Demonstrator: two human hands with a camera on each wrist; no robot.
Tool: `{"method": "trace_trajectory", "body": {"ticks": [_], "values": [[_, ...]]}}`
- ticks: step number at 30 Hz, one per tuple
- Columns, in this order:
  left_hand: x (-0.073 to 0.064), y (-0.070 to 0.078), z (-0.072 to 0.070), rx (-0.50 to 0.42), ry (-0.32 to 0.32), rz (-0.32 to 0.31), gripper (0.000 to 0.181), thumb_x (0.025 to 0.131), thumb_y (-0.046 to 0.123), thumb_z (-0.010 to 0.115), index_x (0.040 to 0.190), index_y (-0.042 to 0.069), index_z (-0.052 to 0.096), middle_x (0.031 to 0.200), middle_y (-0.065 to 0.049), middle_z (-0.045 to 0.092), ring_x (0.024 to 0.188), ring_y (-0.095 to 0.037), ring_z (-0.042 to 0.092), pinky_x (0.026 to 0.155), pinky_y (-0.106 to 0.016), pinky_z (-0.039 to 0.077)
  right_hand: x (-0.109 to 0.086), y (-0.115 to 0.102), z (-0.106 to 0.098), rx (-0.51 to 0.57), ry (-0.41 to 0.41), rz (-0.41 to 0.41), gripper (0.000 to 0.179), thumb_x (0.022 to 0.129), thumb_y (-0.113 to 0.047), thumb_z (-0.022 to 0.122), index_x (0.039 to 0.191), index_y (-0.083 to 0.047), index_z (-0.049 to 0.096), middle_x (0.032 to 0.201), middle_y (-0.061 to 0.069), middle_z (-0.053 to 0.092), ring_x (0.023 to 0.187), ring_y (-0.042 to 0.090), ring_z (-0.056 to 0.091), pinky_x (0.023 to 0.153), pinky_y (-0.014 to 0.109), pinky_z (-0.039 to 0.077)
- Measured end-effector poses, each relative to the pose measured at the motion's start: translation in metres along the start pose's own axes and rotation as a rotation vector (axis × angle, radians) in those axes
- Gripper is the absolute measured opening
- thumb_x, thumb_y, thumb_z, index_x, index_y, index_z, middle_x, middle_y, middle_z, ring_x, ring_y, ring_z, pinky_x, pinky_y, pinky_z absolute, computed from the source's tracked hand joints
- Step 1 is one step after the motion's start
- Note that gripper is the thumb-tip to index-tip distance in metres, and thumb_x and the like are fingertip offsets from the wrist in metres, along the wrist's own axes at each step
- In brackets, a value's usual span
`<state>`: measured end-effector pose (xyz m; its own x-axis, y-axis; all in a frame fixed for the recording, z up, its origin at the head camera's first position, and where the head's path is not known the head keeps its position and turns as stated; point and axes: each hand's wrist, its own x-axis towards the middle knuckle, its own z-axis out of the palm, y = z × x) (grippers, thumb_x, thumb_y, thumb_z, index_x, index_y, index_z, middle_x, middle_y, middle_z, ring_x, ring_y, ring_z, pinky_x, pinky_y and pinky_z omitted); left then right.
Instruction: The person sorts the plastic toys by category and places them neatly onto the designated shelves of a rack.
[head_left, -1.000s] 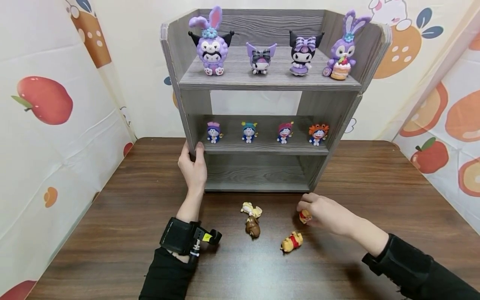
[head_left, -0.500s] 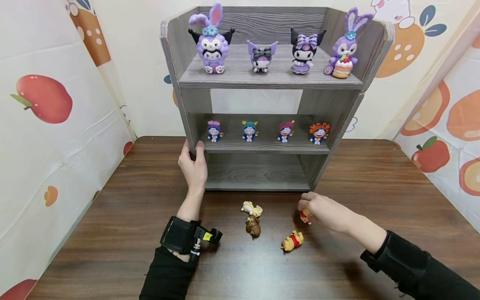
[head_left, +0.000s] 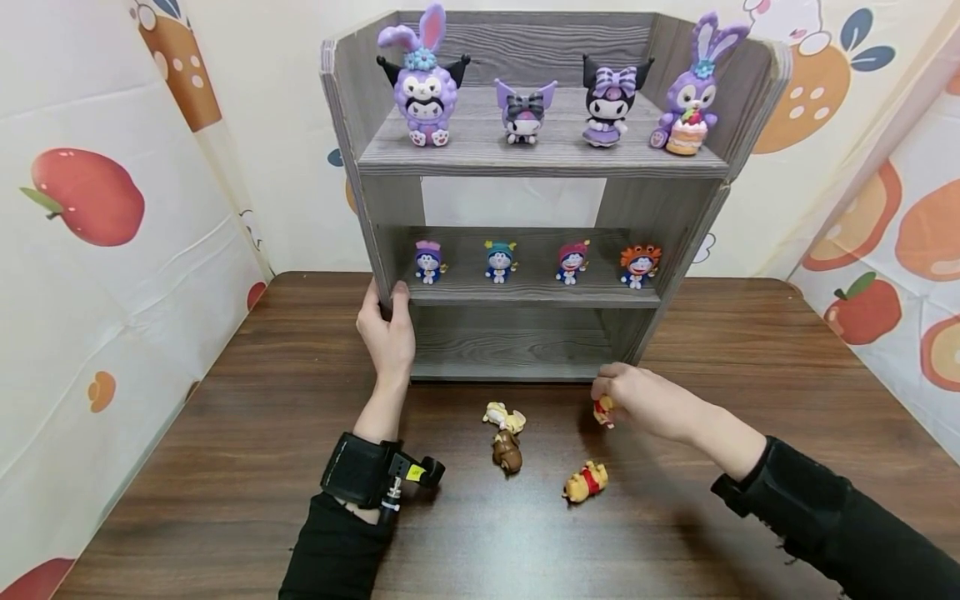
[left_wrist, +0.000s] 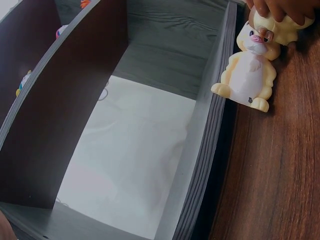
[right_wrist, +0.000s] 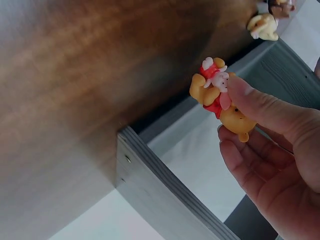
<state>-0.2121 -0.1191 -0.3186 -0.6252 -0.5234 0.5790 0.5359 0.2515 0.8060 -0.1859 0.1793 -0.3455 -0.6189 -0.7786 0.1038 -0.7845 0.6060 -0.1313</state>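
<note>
My right hand [head_left: 652,404] pinches a Winnie-the-Pooh figurine [right_wrist: 220,102] between thumb and fingers, by its head. The figurine, in a red shirt with a small pink figure at its front, is just before the lower right corner of the grey wooden display shelf [head_left: 480,165]. With the thumb in front, my left hand [head_left: 387,333] grips the shelf's left side panel. On the table between the hands lie a cream figurine [head_left: 504,417], a brown figurine [head_left: 507,452] touching it, and another yellow bear figurine [head_left: 585,482] in red.
Four-sided boards frame the shelf's tiers. Several purple and black figurines, such as a purple rabbit [head_left: 684,104], stand on the top tier. The middle tier bears several small blue figurines, one with an orange hood [head_left: 638,265]. Brown wooden table [head_left: 247,467] lies underneath; printed cloth [head_left: 150,333] hangs around.
My right hand has lifted the bear figurine slightly and moved it toward the shelf's lower right corner. The left hand keeps its place on the side panel.
</note>
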Motion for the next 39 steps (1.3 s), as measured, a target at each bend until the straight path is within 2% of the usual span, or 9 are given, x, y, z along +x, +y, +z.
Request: {"method": "trace_trajectory", "body": {"ticks": [4,14,18,22,26,30,33,36,39], "values": [[0.0,0.0,0.0,0.003,0.003,0.001,0.016,0.082,0.0,0.049,0.09,-0.012,0.058,0.065,-0.005,0.048,0.059,-0.009,0.037,0.057,-0.022,0.031,0.009,0.004,-0.009,-0.011,-0.01,0.008,0.023,0.061,0.004,0.075,0.08,-0.003,0.064,0.082,0.007,0.056,0.077,0.021,0.058,0.061,0.029,0.048],[0.001,0.0,0.0,0.011,0.007,0.007,0.013,0.082,0.0,0.049,0.084,-0.01,0.056,0.06,-0.001,0.041,0.057,-0.009,0.035,0.055,-0.025,0.029,0.035,0.023,-0.023,-0.075,-0.014,0.015,0.02,0.063,0.007,0.073,0.074,-0.003,0.06,0.07,0.002,0.051,0.064,0.014,0.05,0.055,0.028,0.044],[0.0,0.002,0.0,0.018,0.01,0.003,0.013,0.081,0.0,0.049,0.084,-0.011,0.056,0.062,-0.004,0.044,0.059,-0.009,0.037,0.057,-0.027,0.031,0.044,0.027,-0.025,-0.097,-0.039,0.043,0.019,0.063,0.011,0.069,0.071,-0.003,0.057,0.067,0.003,0.051,0.06,0.015,0.049,0.052,0.029,0.042],[0.0,0.002,0.0,0.013,0.0,0.0,0.015,0.082,0.0,0.049,0.089,-0.011,0.057,0.066,-0.008,0.048,0.061,-0.009,0.039,0.058,-0.029,0.033,0.051,0.029,-0.023,-0.111,-0.061,0.128,0.02,0.066,0.011,0.064,0.067,-0.006,0.053,0.061,0.001,0.047,0.055,0.014,0.043,0.047,0.028,0.037],[0.003,-0.013,0.0,0.001,-0.007,-0.004,0.019,0.083,0.003,0.05,0.094,-0.009,0.059,0.069,-0.008,0.052,0.061,-0.01,0.041,0.059,-0.029,0.035,0.056,0.03,-0.021,-0.165,-0.071,0.191,0.02,0.068,0.011,0.062,0.066,-0.005,0.051,0.06,0.001,0.045,0.056,0.016,0.043,0.047,0.03,0.036],[0.005,-0.029,0.001,0.004,-0.006,-0.007,0.02,0.085,0.01,0.05,0.094,-0.004,0.061,0.067,-0.004,0.051,0.058,-0.01,0.04,0.056,-0.026,0.034,0.06,0.034,-0.017,-0.255,-0.059,0.179,0.017,0.07,0.011,0.062,0.067,-0.003,0.052,0.061,0.005,0.046,0.058,0.018,0.045,0.049,0.032,0.038],[0.005,-0.033,0.001,0.009,-0.003,-0.003,0.02,0.085,0.014,0.05,0.091,-0.002,0.061,0.065,-0.003,0.049,0.057,-0.011,0.039,0.055,-0.027,0.034,0.062,0.037,-0.014,-0.291,-0.045,0.161,0.017,0.072,0.012,0.058,0.065,-0.003,0.052,0.06,0.007,0.046,0.057,0.019,0.044,0.049,0.034,0.038],[0.003,-0.019,0.001,0.007,-0.004,-0.003,0.018,0.084,0.008,0.049,0.09,-0.006,0.059,0.066,-0.005,0.05,0.057,-0.01,0.039,0.055,-0.027,0.034,0.062,0.039,-0.013,-0.295,-0.041,0.154,0.017,0.074,0.012,0.055,0.065,-0.002,0.051,0.061,0.008,0.047,0.058,0.02,0.045,0.05,0.035,0.039],[0.003,-0.015,0.0,-0.004,-0.013,-0.006,0.018,0.084,0.003,0.049,0.092,-0.009,0.059,0.067,-0.007,0.05,0.056,-0.009,0.038,0.054,-0.025,0.033,0.061,0.04,-0.013,-0.3,-0.05,0.153,0.013,0.075,0.011,0.054,0.068,0.0,0.053,0.064,0.01,0.049,0.06,0.023,0.048,0.053,0.038,0.041]]}}
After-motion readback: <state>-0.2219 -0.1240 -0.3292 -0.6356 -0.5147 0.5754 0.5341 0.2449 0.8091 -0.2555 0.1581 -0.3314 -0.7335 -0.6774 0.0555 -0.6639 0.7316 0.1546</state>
